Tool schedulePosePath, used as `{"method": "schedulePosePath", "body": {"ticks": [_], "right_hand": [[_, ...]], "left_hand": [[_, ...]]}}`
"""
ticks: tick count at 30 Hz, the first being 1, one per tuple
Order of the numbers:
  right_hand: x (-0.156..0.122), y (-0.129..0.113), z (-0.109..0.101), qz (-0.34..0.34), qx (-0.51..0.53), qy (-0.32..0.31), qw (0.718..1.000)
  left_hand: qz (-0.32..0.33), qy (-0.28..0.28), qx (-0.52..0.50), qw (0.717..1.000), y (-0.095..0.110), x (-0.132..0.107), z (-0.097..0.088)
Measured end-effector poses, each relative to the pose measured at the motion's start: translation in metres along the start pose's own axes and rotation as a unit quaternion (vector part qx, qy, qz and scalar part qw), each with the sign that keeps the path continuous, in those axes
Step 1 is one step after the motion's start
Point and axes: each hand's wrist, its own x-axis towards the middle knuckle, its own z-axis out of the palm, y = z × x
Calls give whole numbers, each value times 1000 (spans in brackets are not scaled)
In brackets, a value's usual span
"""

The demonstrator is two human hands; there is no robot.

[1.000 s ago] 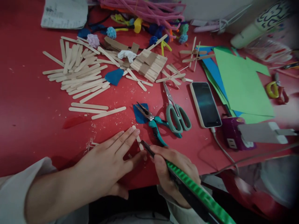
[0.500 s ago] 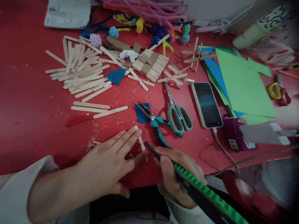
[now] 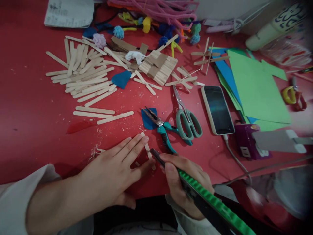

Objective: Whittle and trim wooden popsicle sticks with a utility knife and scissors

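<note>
My left hand (image 3: 114, 169) lies flat on the red table (image 3: 31, 130) near its front edge, fingers stretched out, with fingertips and thumb pressing down a short popsicle stick (image 3: 147, 147). My right hand (image 3: 183, 182) is wrapped round a green and black utility knife (image 3: 207, 202). The knife's tip rests against the right side of that stick. Teal pliers (image 3: 162, 129) lie just beyond the knife tip, and grey-green scissors (image 3: 186, 118) lie beside them.
A heap of popsicle sticks (image 3: 83, 75) lies at the far left, with a glued stick panel (image 3: 158, 67) and pipe cleaners (image 3: 156, 13) behind. A phone (image 3: 217, 109) on a cable, green paper (image 3: 254, 86) and a purple box (image 3: 246, 142) lie at the right. Wood shavings dot the table.
My right hand and the knife have shifted slightly right and back toward me along the stick. My left hand has stayed in place on the stick.
</note>
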Motion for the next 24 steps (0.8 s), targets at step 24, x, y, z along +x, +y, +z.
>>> {"method": "schedulePosePath", "body": {"ticks": [24], "right_hand": [[1,-7,1,77,20,-4,997]], "left_hand": [[12,0,15,1000,-1,0,0]]}}
